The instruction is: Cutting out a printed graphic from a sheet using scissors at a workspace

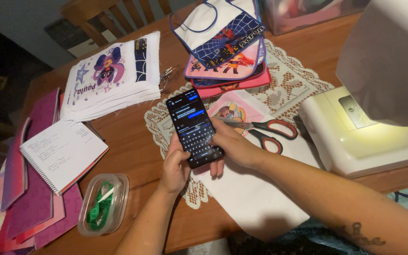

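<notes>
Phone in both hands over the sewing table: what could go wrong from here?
1. The phone is held by the left hand and right hand above the scissors; a slip could drop it onto them.
2. The clear tub sits near the table edge, where a forearm might knock it off.

Both hands hold a dark smartphone (195, 127) over the wooden counter (133, 146): the left hand (175, 165) cradles it from below, the right hand (232, 144) grips its right edge. Red-handled scissors (263, 132) lie just beside it, a spiral notebook (62, 153) farther left.
</notes>
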